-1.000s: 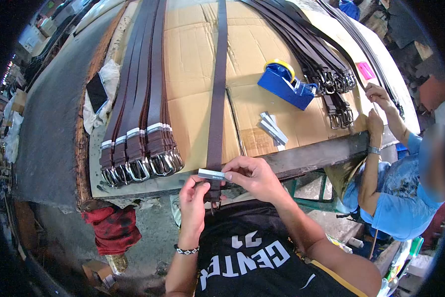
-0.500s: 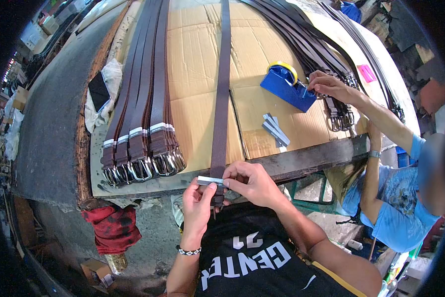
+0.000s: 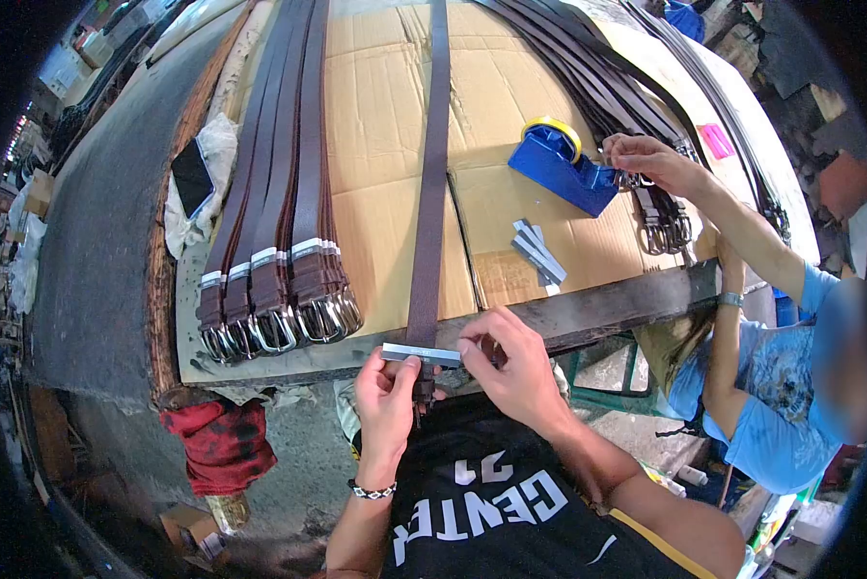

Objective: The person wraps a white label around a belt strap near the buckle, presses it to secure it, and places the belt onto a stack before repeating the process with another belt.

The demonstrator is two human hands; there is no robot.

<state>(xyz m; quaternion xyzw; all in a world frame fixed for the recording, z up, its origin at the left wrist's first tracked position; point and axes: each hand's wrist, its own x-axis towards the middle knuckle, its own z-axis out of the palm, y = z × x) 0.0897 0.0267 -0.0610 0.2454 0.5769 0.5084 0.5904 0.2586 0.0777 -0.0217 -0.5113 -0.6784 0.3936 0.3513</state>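
A long dark brown belt (image 3: 427,212) runs up the middle of the table, its buckle end between my hands. My left hand (image 3: 387,391) is closed on that end, its thumb pressing a grey-and-white paper label strip (image 3: 422,354) crosswise against the belt. My right hand (image 3: 515,372) has its thumb and index finger bent together at the strip's right end. The buckle is mostly hidden below my left fingers. To the left lie several stacked belts (image 3: 293,193) with silver buckles (image 3: 277,331) and similar labels wrapped around them.
Loose label strips (image 3: 537,253) lie on the cardboard (image 3: 375,125) near a blue tape dispenser (image 3: 564,174). A co-worker's hand (image 3: 660,164) is beside it, close to more belts (image 3: 588,72). A phone (image 3: 192,179) rests on plastic at the left. The table's front edge (image 3: 597,311) is close.
My right hand has moved slightly right, and the label strip now extends straight out past the belt's right side. My left hand keeps its hold. The co-worker's hand has barely shifted.
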